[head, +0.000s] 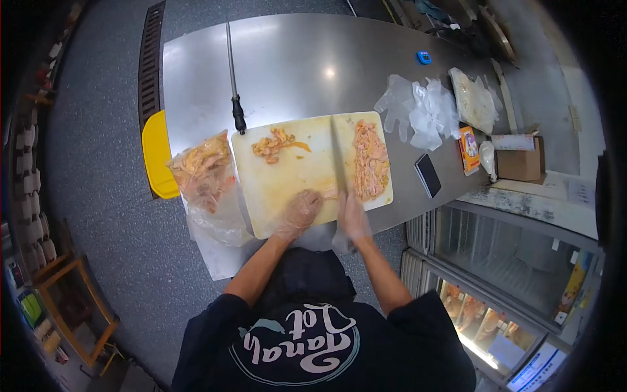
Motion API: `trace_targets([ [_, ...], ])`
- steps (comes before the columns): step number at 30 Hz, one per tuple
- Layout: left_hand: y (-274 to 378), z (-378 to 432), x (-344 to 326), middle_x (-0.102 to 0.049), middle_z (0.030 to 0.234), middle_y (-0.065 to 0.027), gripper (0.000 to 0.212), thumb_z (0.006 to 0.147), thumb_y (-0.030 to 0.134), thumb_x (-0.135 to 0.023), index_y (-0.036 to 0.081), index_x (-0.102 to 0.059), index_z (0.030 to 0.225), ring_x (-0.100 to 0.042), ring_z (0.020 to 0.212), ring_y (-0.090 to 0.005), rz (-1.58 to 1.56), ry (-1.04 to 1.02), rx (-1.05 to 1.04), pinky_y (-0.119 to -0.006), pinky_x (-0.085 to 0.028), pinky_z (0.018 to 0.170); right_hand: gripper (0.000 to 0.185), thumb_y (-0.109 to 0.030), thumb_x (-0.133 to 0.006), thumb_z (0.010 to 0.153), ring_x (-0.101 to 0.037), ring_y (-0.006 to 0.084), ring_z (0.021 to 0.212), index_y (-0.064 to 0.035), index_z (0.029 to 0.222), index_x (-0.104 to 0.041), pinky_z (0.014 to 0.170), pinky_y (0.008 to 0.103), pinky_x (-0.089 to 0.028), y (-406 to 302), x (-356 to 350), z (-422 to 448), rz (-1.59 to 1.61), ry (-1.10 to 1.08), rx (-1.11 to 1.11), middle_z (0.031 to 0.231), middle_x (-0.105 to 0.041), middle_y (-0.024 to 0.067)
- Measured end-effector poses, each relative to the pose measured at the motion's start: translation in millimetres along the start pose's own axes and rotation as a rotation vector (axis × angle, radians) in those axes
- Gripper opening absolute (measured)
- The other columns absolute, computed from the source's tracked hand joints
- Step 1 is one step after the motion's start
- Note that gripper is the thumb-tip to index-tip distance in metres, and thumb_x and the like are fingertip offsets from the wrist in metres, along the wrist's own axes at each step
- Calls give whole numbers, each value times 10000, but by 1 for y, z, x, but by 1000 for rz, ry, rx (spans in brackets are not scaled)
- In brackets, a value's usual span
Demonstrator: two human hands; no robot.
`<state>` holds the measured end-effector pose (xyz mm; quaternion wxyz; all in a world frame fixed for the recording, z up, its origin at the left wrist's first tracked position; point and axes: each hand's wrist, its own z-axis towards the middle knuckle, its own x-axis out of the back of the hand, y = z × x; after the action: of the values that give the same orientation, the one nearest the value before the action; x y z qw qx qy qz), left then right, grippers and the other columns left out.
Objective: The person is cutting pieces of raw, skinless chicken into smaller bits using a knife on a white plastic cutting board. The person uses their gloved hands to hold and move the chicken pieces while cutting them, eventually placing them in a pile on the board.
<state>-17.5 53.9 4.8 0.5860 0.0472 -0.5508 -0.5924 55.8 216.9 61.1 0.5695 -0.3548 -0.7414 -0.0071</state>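
Note:
My right hand (353, 215), in a clear plastic glove, grips a long-bladed knife (337, 152) whose blade points away from me over the white cutting board (274, 196). My left hand (302, 208), gloved too, is curled on the board left of the knife. From its fingers a thin pale strip of raw meat (330, 194) reaches toward the blade. Along the board's right side lies a long heap of raw meat strips (370, 161), pink and yellowish, perhaps chicken. A smaller heap of yellowish trimmings (274, 145) sits at the far left. The moving right hand is blurred.
Left of the board rests a plastic bag of raw meat (205, 166). A honing steel (235, 93) lies beyond it on the steel table (289, 63). To the right are clear plastic gloves (426, 112), a phone (428, 175), a blue timer (424, 57) and an orange box (469, 149).

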Motion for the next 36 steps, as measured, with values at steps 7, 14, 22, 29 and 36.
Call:
trace_targets([
  [7, -3, 1, 4, -589, 894, -93, 141, 768, 54, -631, 10, -657, 899, -602, 846, -259, 57, -41, -97, -386, -527, 731, 335, -284, -410, 1052, -594, 582, 878, 13, 1201, -445, 748, 650, -448, 5, 7, -49, 139, 9, -260, 873, -625, 378],
  [14, -3, -3, 7, -602, 935, -89, 202, 742, 80, -630, 3, -660, 926, -609, 893, -258, 44, -66, -98, -372, -533, 762, 345, -295, -404, 1050, -570, 607, 905, 8, 1204, -462, 791, 656, -447, -10, -14, -97, 5, -153, -198, 901, -619, 390],
  [22, -2, -23, -1, -613, 915, -127, 166, 844, 62, -616, 6, -662, 993, -621, 858, -299, -133, -3, 146, -405, -529, 760, 281, -193, -438, 1009, -637, 491, 977, 64, 1094, -515, 834, 554, -507, -104, -7, 117, 142, 11, -169, 1033, -656, 314],
  [29, 2, -24, -9, -647, 894, -133, 157, 889, 77, -612, 56, -675, 1031, -640, 849, -331, -46, 63, 67, -433, -524, 736, 387, -353, -391, 1050, -613, 501, 1034, 10, 1127, -503, 874, 577, -485, -76, 19, 115, 101, -20, -77, 1071, -648, 316],
  [36, 11, -21, -20, -628, 817, -173, 124, 908, 159, -638, 49, -659, 962, -629, 736, -382, -28, 30, 227, -469, -516, 688, 375, -315, -409, 1047, -614, 550, 913, 37, 1151, -486, 813, 624, -465, 17, 26, -69, 22, -127, -15, 875, -638, 357],
])
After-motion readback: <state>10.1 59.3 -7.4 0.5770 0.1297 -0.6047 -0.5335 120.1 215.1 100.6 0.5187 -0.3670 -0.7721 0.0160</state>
